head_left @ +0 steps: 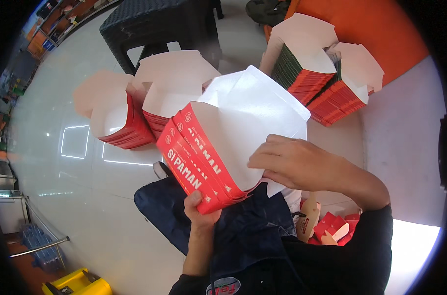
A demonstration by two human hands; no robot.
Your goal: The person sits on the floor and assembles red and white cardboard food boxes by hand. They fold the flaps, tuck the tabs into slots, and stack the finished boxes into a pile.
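Note:
A stack of nested red paper food boxes (186, 160) with white insides tilts above my lap. My left hand (199, 210) grips its lower front corner from below, thumb pressed on the red printed side. At the right side of the top box, my right hand (294, 162) has its fingers bent over the edge, pinching the wall there. The top box's wide white flap (263, 101) stands open and faces away from me. What my right fingertips do under the edge is partly hidden.
Nested box stacks stand on the tiled floor at left (127, 130), beside it (172, 88), and at far right (302, 64). Behind is a dark plastic stool (150, 24); an orange panel (366, 29) rises at right. Loose red cartons (331, 227) lie by my right elbow.

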